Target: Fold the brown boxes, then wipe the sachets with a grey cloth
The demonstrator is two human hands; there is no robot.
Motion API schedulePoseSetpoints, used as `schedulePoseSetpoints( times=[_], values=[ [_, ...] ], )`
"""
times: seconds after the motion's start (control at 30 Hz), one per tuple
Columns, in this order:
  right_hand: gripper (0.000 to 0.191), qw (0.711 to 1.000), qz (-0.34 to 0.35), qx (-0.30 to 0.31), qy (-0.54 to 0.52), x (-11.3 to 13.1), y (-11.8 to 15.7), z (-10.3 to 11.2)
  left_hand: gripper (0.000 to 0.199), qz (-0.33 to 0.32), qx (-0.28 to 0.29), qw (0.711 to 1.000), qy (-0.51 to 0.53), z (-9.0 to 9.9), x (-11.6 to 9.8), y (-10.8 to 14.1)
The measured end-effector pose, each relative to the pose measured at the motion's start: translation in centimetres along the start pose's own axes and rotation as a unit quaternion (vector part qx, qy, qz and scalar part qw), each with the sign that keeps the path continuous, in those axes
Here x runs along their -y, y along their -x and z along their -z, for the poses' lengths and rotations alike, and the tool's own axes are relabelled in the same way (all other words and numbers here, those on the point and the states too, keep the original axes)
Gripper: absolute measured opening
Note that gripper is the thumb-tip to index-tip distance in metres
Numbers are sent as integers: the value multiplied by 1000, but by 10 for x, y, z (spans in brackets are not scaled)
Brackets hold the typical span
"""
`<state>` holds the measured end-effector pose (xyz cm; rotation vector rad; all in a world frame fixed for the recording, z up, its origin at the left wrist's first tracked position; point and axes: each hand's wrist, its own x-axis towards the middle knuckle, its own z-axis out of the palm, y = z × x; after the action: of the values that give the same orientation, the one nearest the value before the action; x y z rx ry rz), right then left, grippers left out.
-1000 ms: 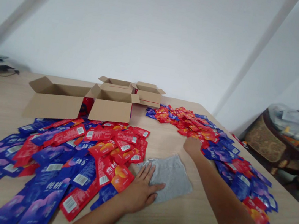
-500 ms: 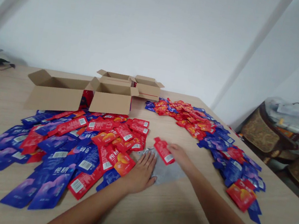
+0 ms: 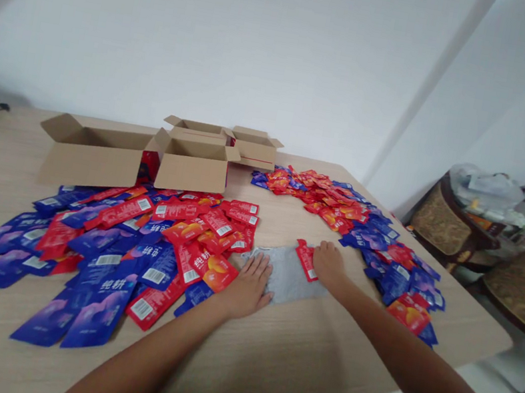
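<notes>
My left hand [image 3: 249, 287] lies flat, fingers stretched out, on the left part of a grey cloth [image 3: 285, 275] spread on the table. My right hand [image 3: 329, 264] is closed on the edge of a small red pouch [image 3: 306, 260] with a white barcode label, held at the cloth's right part. To the left of my left hand spreads a loose pile of red pouches [image 3: 214, 273] and blue pouches [image 3: 102, 304]. A second pile, with more red pouches [image 3: 409, 312] and blue pouches [image 3: 396, 284], curves along the table's right side.
Open cardboard boxes stand behind the left pile: a wide one [image 3: 90, 165], a smaller one [image 3: 192, 167] and others [image 3: 253, 152] farther back. Patterned chairs [image 3: 443, 222] with plastic bags [image 3: 489, 192] stand beyond the table's right edge. A white wall [image 3: 249, 38] rises behind.
My right hand has moved right with the red pouch, toward the cloth's right part. More of the cloth shows flat between my hands. The view has shifted slightly; my left hand stays on the cloth.
</notes>
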<state>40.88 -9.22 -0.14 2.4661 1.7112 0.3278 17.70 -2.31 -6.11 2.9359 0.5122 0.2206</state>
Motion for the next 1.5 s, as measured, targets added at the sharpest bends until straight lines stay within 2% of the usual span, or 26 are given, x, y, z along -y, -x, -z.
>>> schedulePoseSetpoints(
  times=[0.07, 0.2, 0.27, 0.4, 0.5, 0.57, 0.67, 0.77, 0.83, 0.93, 1.03, 1.13, 1.3, 1.5],
  values=[
    [32, 1000, 4, -8, -11, 2, 0, 17, 64, -2, 1, 1000, 3, -1, 0, 0],
    [41, 992, 68, -29, -104, 26, 5, 37, 62, -4, -11, 1000, 22, 2, 0, 0],
    [40, 990, 70, -15, -123, 40, 7, 34, 62, -2, -14, 1000, 26, 3, -1, 0],
    [43, 995, 20, 27, -99, 57, 5, 4, 61, -2, -11, 1000, 21, 5, -2, 1],
    [44, 992, 19, 41, -117, 53, -1, -15, 59, -4, -12, 1000, 21, 5, -2, 1],
    [40, 990, 15, 50, -130, 43, -6, -19, 58, 1, -10, 1000, 22, 5, -2, 2],
    [35, 987, -33, 72, -140, 23, -11, -10, 58, 10, -2, 1000, 23, 7, -3, 1],
    [36, 980, -71, 78, -171, 19, -13, 10, 58, 1, -3, 1000, 27, 8, -3, 1],
    [38, 974, -54, 60, -210, 27, -11, 23, 55, -12, -12, 999, 32, 9, -3, 2],
    [39, 968, 19, 32, -249, 48, 0, 29, 48, -29, -27, 999, 34, 8, -1, 2],
    [38, 974, 112, 6, -195, 64, 18, 18, 42, -40, -38, 998, 35, 6, 0, 1],
    [42, 984, 136, -8, -117, 72, 26, 2, 40, -48, -44, 997, 41, 5, 1, 1],
    [37, 994, 97, -10, -57, 76, -3, -3, 42, -43, -44, 997, 48, 5, 2, -1],
    [30, 996, 46, 55, -53, 76, -47, 5, 44, -36, -36, 998, 41, 4, 2, 0]
  ],
)
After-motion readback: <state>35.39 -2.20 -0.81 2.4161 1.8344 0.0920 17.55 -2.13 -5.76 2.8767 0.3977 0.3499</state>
